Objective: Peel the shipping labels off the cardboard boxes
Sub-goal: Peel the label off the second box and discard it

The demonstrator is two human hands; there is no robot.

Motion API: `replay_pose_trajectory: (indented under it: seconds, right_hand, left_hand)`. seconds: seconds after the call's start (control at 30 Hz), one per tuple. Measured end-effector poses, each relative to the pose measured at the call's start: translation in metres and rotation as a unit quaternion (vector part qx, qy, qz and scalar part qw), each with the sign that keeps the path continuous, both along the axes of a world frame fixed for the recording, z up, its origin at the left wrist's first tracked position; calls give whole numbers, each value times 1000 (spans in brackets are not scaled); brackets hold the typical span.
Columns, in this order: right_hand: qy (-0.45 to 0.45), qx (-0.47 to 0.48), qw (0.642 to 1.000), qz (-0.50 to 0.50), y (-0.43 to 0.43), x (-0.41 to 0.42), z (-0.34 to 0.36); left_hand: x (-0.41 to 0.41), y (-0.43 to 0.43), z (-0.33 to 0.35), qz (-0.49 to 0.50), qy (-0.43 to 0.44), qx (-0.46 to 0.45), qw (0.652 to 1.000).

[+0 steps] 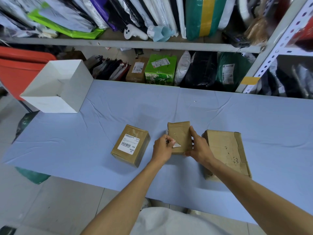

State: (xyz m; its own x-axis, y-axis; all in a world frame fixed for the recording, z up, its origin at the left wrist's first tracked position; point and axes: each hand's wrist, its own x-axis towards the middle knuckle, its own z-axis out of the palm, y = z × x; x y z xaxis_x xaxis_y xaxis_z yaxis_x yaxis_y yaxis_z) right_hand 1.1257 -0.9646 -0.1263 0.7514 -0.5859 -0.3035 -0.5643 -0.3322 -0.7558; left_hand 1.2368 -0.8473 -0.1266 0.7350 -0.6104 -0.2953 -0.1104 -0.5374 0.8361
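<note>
pinching lifted label (177, 145) with left hand (162, 148) | gripping middle box (179, 134) right edge with right hand (199, 147) | labelled box (130, 145) left of it | bigger box (227, 150) right of it, on counter (84, 133)

Three brown cardboard boxes in a row.

Middle box (179, 137): smallest of the three, broad face turned up, creased and flecked with paper scraps. Gripped along its right edge by the right hand (199, 148).

Peeled label (176, 146): white, lifted into a small triangle at the lower left of the middle box, pinched by the left hand (161, 147).

Left box (135, 158): near the middle box on its left, apart from it, taped, turned slightly askew. White barcode label (129, 144) flat and whole on top.

Right box (227, 152): largest, close on the right of the middle box. Top scuffed, with torn tape and faint handwriting.
</note>
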Motion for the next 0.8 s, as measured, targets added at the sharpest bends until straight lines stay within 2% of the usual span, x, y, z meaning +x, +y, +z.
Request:
replay_pose_trajectory:
  seconds: [0.37,0.67,0.8]
  right_hand:
    - [-18,-4,1000,-7,4,-1,3]
    - [-42,18,999,-11,11,2,4]
    - [-28,-10,1000,-7,8,0,1]
  left_hand:
    - [-2,0,-1,2,-36,22,999]
    - [-4,5,0,-9,-135,63,989]
    - [1,0,9,41,-140,35,989]
